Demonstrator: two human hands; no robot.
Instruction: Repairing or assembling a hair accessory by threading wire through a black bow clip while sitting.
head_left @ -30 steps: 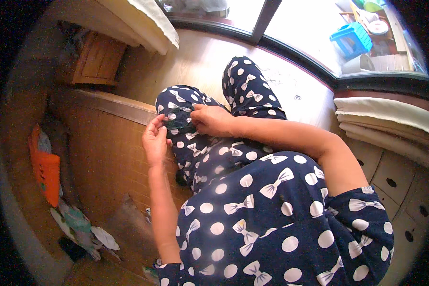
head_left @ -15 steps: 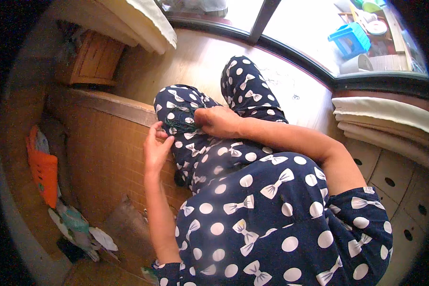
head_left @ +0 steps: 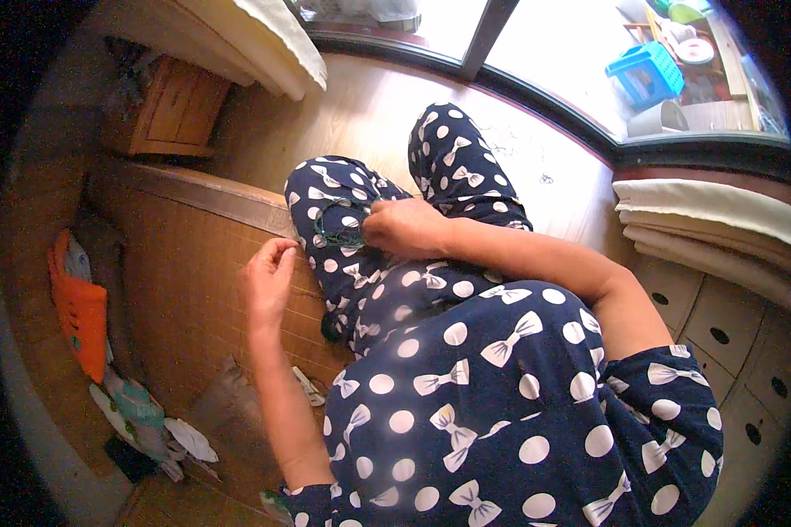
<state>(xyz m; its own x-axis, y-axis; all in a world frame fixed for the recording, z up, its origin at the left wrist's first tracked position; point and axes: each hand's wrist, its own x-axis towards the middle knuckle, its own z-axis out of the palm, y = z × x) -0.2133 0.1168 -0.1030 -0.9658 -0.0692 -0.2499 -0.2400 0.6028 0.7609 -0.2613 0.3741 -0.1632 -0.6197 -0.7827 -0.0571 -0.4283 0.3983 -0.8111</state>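
A tangle of dark green thread (head_left: 332, 230) lies in loops on my left thigh, over the dotted dark trousers (head_left: 466, 171). My right hand (head_left: 406, 228) is closed at the right side of the tangle, its fingers curled on the thread. To the left of the knee, my left hand (head_left: 266, 274) is raised over the woven mat with thumb and forefinger pinched together. Whatever sits in that pinch is too fine to make out.
A woven mat with a wooden edge (head_left: 211, 189) lies on my left. At far left sits an orange bag (head_left: 81, 307). Scattered thread bits (head_left: 545, 178) lie on the floor by the glass door. Curtains (head_left: 712, 230) hang before drawers at right.
My left hand has moved left, away from the thread, and its spread fingers have come together in a pinch. The tangle's loops look rounder. My right hand has barely shifted.
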